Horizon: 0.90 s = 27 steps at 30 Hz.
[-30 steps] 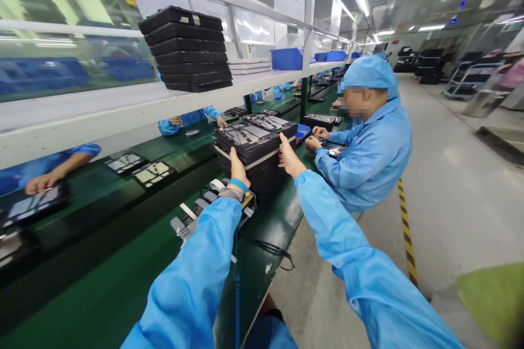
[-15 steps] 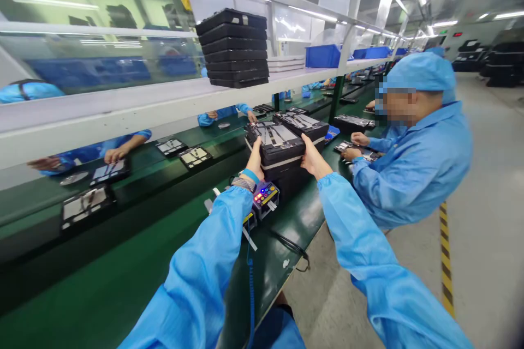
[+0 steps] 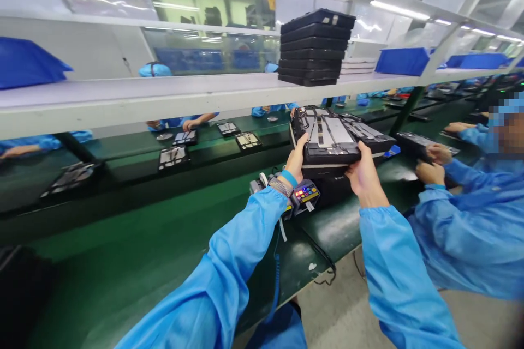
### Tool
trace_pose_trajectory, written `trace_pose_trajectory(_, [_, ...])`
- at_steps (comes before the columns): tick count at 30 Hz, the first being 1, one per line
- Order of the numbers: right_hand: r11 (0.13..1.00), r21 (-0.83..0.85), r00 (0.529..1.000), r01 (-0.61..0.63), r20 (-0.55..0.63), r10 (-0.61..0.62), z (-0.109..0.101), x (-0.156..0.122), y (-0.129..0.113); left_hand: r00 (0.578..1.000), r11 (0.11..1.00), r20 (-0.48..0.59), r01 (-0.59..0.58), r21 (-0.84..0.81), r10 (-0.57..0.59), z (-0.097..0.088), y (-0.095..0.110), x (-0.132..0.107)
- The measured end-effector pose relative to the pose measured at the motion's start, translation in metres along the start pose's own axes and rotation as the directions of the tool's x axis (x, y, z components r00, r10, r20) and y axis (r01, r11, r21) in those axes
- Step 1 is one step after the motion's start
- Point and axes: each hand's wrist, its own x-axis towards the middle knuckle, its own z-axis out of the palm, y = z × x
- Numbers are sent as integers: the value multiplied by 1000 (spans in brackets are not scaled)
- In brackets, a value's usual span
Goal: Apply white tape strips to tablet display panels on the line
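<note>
Between my two hands is a black tray point(image 3: 332, 152) holding an opened tablet point(image 3: 333, 130), whose silver battery cells and dark ribbon cables face up. My left hand point(image 3: 296, 161) grips the tray's near left corner, thumb on the rim. At the near right corner, my right hand point(image 3: 364, 177) clasps it the same way, fingers underneath. The tray is slightly tilted. Right behind it sits a second opened tablet point(image 3: 368, 130), partly hidden. Under the tray, dark stacked trays show only in part, so I cannot tell whether it touches them.
A small box with coloured buttons point(image 3: 306, 194) stands below my left hand, cables trailing. Several opened tablets lie along the line, one on a tray point(image 3: 174, 157). Overhead, a shelf point(image 3: 164, 99) carries stacked black trays point(image 3: 313, 49) and blue bins point(image 3: 402, 61). A co-worker point(image 3: 470, 218) sits close at right.
My view has swung left, so the scene sits further right. The tray in my hands has turned a little and appears higher and closer; both hands keep their grip.
</note>
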Motion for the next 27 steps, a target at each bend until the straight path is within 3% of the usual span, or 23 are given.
trace_pose_trajectory(4, [990,17,985,142,96,-143,37,-57,7,996,996,-20,-86,11,86,-20,38,-68])
trace_pose_trajectory(7, [978,82,962,191,185,-203,79,-114,27,970,975,-101,-217,42,221,-50,62,-134])
trace_pose_trajectory(10, [976,149,944,159,265,-194,123,-174,64,865,920,-314,-361,151,391,-94,74,-206])
trace_pose_trajectory(13, [986,145,928,77,352,-124,157,-227,115,761,915,-508,-340,217,403,-149,72,-268])
trace_pose_trajectory(15, [991,135,913,-18,406,-39,171,-252,151,726,932,-585,-298,206,361,-185,63,-295])
trace_pose_trajectory(17, [990,115,910,-79,415,24,178,-265,184,726,955,-623,-257,147,291,-216,47,-306])
trace_pose_trajectory(20, [985,90,940,-149,323,112,176,-262,221,750,973,-628,-226,50,206,-250,21,-298])
trace_pose_trajectory(24, [954,95,952,-283,149,268,170,-240,243,806,984,-568,-168,53,169,-268,0,-269])
trace_pose_trajectory(27, [953,107,955,-284,115,272,171,-226,246,841,990,-522,-123,67,140,-274,-2,-252])
